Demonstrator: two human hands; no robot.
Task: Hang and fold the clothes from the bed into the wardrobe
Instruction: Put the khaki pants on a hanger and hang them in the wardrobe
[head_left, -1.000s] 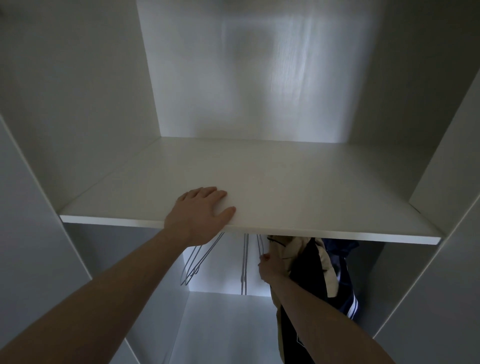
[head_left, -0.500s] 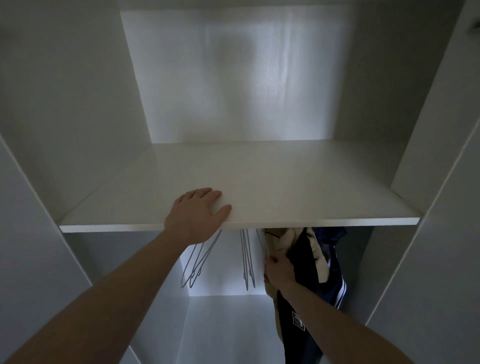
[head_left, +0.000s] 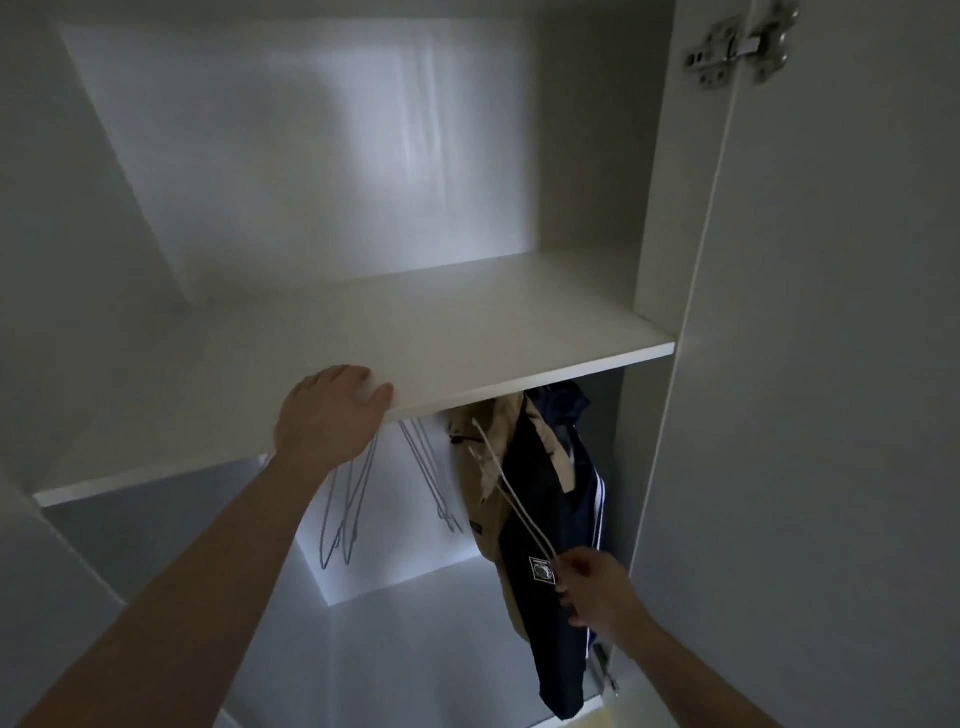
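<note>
Two compartments show in the wardrobe (head_left: 779, 364), split by one white shelf (head_left: 467, 332). I see nothing lying on the shelf. Below it, thin wire hangers (head_left: 348, 499) dangle in two loose bunches at centre; whatever they hook onto is hidden behind the shelf edge. To their right, clothes hang against the right wall: a tan jacket (head_left: 480, 467) at the front and a navy jacket (head_left: 550, 545) with white side stripes and a small square patch near its hem.

My left hand (head_left: 332, 415) rests on the shelf's front edge, fingers laid flat on top, thumb along the lip; its grip is slack, clamped on nothing. My right hand (head_left: 597, 587) sits low in front of the navy jacket, its grip pinched together on the lower end of one hanger (head_left: 506, 488), which slants up and left across both jackets. I cannot tell whether that hanger's hook touches anything.

An open door (head_left: 831, 415) fills the right side, with a metal hinge (head_left: 737, 44) at its upper corner. My left forearm crosses the left bunch of hangers and hides part of it.

Compared with half a second ago, the view has swung left and tilted, the right hand has dropped from the tan jacket's collar to the navy hem area and now carries a hanger, and the left hand has stayed on the shelf edge.
</note>
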